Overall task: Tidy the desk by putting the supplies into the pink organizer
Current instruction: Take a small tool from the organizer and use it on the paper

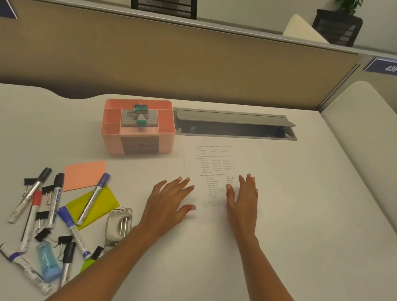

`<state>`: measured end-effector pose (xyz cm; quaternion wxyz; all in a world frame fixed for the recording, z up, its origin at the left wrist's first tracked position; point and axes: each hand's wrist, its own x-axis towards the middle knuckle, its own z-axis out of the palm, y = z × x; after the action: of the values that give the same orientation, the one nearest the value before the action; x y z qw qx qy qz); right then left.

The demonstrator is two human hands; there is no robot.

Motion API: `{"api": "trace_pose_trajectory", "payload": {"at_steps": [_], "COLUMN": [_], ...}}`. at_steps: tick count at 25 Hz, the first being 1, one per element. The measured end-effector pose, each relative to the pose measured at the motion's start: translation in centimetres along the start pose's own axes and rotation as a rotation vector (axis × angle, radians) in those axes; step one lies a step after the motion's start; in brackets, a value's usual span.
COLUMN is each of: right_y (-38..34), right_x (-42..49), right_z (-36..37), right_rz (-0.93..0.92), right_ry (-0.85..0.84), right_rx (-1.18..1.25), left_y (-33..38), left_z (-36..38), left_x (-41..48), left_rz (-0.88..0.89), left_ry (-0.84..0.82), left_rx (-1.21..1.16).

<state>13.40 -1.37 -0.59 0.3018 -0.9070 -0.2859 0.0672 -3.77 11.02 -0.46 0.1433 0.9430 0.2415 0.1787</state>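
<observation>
The pink organizer sits at the back of the white desk, just left of the grey cable tray set into the surface; its middle compartments already carry a grey box and a teal-topped item that you cannot identify more closely from here. The supplies lie well apart from it, scattered at the front left: a pink sticky note and a yellow-green sticky note, with a blue-capped marker lying across the yellow-green one, a black-capped marker and a red-capped marker further left, another blue-capped marker beneath them, several black binder clips mixed among the pens, a grey hole punch just beside your left forearm, and a pale blue translucent item near the front edge. A printed sheet lies flat to the right of the organizer, its near corner touching the organizer's base as far as you can tell. Your left hand is spread wide and flat, palm down, holding nothing, at the sheet's left edge. Your right hand is likewise flat and open with fingers together, empty, resting on the lower part of the sheet.
</observation>
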Motion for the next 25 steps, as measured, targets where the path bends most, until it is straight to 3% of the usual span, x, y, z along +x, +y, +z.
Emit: {"api": "trace_pose_trajectory", "payload": {"at_steps": [6, 9, 15, 20, 25], "right_y": [-12.5, -18.7, -25.7, -26.7, -26.0], "right_x": [2.6, 3.2, 4.3, 5.4, 6.2], "right_z": [1.8, 4.3, 9.1, 10.6, 9.0], "right_rz": [-0.136, -0.209, -0.215, -0.155, -0.071], "right_ry": [-0.015, -0.043, -0.017, 0.033, 0.127], "right_rx": [0.137, 0.178, 0.18, 0.166, 0.366], "left_y": [-7.9, -12.5, -17.7, -18.8, -19.4], "left_z": [-7.0, -10.2, -12.7, -12.2, -11.4], "left_x": [2.7, 3.6, 6.5, 9.2, 11.8], "left_rz": [-0.103, -0.217, -0.264, -0.182, -0.142], "left_ry": [0.332, 0.377, 0.221, 0.131, 0.019], "left_rx": [0.057, 0.081, 0.096, 0.04, 0.074]}}
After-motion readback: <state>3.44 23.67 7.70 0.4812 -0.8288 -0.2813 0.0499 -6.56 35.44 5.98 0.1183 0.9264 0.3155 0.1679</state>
